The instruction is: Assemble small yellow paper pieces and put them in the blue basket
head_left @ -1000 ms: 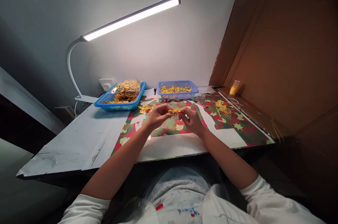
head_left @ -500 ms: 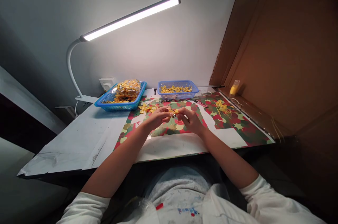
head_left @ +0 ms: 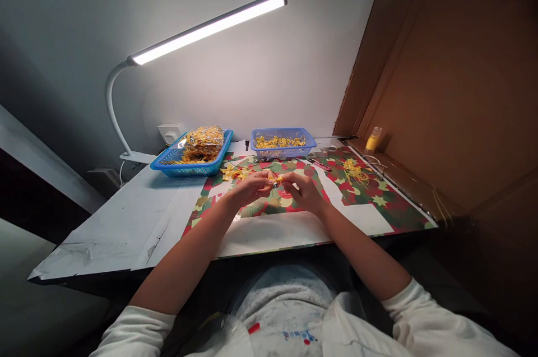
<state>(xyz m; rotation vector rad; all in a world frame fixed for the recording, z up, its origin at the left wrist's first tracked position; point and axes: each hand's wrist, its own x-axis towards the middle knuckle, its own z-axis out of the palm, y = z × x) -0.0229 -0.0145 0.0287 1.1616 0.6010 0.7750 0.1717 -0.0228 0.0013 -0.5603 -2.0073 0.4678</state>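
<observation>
Between the fingertips of both hands sits a tiny yellow bow (head_left: 277, 179), pinched from either side, left hand (head_left: 252, 186) and right hand (head_left: 303, 191) nearly touching over the red-and-green star paper (head_left: 370, 200) that covers the desk. There's a small dark bit at the bow's middle, too small for me to tell what it is. Looks to me like the fiddly assembly step, fixing or tying something at the bow's centre, so the next move probably calls for a steady pinch and small finger work, not arm motion. Further out: a few loose yellow bows (head_left: 233, 172) just behind the left hand, a clump of yellow string (head_left: 354, 171) off to the right, a small basket (head_left: 282, 143) of yellow bits and a bigger blue basket (head_left: 191, 156) with a bagged pile at the back, under the lamp (head_left: 208, 25).
</observation>
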